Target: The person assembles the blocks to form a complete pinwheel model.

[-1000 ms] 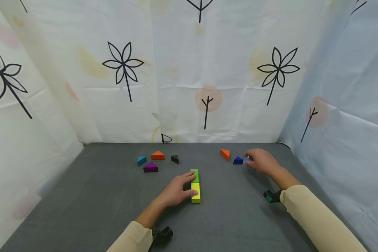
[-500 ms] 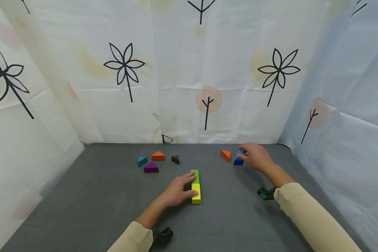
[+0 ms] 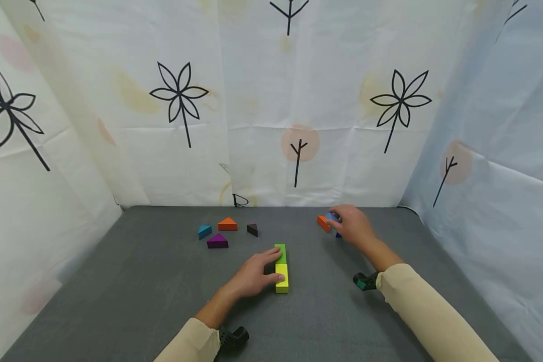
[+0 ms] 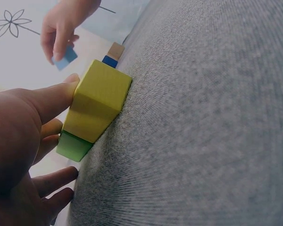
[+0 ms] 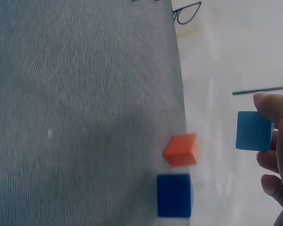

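Note:
The left hand [image 3: 250, 274] rests on two blocks standing end to end, thumb touching the yellow block [image 3: 281, 285] and extended fingertips on the green block [image 3: 281, 257]. In the left wrist view, the thumb lies against the yellow block [image 4: 96, 89], with the green block [image 4: 73, 147] beyond it. Between thumb and fingers, the right hand [image 3: 356, 227] pinches a light blue block [image 3: 331, 216]; the right wrist view shows this block [image 5: 253, 131] raised off the table. An orange block [image 3: 323, 223] and a dark blue block [image 3: 338, 235], partly hidden by the right hand, lie below it.
On the left half of the grey table [image 3: 163, 281] lie a teal block [image 3: 204, 232], an orange triangle [image 3: 228, 224], a purple triangle [image 3: 217, 242] and a dark brown block [image 3: 252, 230]. A patterned white cloth [image 3: 253, 100] stands behind the table and along its sides.
The right hand has lifted the light blue block and carried it left, past the dark blue block and over to the orange one. The left hand has stayed on the yellow and green blocks.

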{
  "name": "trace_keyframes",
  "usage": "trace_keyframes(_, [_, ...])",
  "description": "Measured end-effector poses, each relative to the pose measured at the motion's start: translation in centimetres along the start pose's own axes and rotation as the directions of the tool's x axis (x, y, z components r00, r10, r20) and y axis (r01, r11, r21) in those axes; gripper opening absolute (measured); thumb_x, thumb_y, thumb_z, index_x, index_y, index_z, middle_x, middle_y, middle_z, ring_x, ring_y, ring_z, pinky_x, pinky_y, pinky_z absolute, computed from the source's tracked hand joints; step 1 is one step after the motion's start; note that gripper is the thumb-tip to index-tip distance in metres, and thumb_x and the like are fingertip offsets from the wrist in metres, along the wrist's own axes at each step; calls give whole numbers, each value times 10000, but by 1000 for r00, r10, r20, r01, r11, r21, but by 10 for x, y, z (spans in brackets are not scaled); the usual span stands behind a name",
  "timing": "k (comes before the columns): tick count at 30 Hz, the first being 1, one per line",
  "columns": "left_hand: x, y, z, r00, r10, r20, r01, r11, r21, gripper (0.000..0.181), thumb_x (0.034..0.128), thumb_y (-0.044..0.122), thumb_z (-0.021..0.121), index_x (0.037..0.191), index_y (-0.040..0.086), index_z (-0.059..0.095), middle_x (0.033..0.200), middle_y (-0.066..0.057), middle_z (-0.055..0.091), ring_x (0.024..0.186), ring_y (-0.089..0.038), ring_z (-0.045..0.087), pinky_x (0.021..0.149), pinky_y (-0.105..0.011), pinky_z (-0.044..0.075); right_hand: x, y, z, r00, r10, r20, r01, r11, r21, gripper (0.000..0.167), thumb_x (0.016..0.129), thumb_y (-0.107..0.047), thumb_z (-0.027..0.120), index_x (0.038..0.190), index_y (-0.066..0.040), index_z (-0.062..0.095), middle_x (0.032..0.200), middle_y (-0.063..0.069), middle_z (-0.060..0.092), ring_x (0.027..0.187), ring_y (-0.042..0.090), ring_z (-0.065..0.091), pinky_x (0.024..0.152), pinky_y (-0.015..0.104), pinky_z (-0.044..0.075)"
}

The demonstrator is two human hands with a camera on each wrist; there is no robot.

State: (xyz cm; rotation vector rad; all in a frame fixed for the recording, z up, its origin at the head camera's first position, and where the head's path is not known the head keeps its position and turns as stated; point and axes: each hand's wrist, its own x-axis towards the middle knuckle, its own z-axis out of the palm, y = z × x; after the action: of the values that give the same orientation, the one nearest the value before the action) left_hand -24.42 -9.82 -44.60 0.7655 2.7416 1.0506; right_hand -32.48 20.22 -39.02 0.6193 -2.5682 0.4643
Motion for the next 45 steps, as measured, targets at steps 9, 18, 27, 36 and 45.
trace_keyframes(9, [0, -1, 0, 1000, -8, 3, 8, 1000, -2, 655, 913, 390, 677, 1467, 121, 455, 1549, 0, 342, 1382, -324, 337, 1084, -557, 275, 14, -16, 9, 999, -23, -26, 25, 998, 51, 318, 853, -221, 768, 1077, -9, 695, 941, 109, 665, 795, 248, 598, 705, 436, 513])
trace_keyframes(18, [0, 0, 0, 1000, -23, 11, 23, 1000, 3, 657, 910, 401, 676, 1468, 133, 455, 1545, 1, 348, 1380, -325, 341, 1085, -558, 275, 27, -33, 22, 1000, 10, 29, -12, 999, 48, 299, 877, -261, 744, 1085, -50, 708, 899, 55, 652, 791, 208, 589, 703, 405, 508])
trace_keyframes(27, [1, -1, 1, 1000, -17, 8, 17, 1000, 4, 657, 911, 406, 674, 1468, 136, 456, 1542, 0, 355, 1378, -327, 346, 1082, -558, 280, 30, -51, 42, 993, 35, 116, -48, 992, 115, 288, 892, -250, 727, 1095, -47, 695, 901, 54, 631, 796, 210, 588, 699, 399, 502])
trace_keyframes(36, [0, 1, -1, 1000, 4, -6, -4, 1000, 7, 655, 914, 399, 671, 1467, 124, 454, 1543, -11, 352, 1384, -324, 341, 1087, -553, 276, 32, -70, 65, 965, 124, 231, -174, 962, 209, 298, 893, -270, 727, 1106, -65, 691, 892, 21, 630, 786, 168, 573, 702, 341, 511])
trace_keyframes(45, [0, 1, -2, 1000, 0, -2, 0, 1000, 7, 647, 916, 401, 669, 1464, 130, 458, 1539, -12, 357, 1378, -325, 347, 1083, -557, 280, 32, -82, 78, 943, 162, 289, -233, 945, 230, 256, 891, -286, 727, 1044, -81, 709, 865, 10, 622, 764, 158, 556, 675, 325, 494])
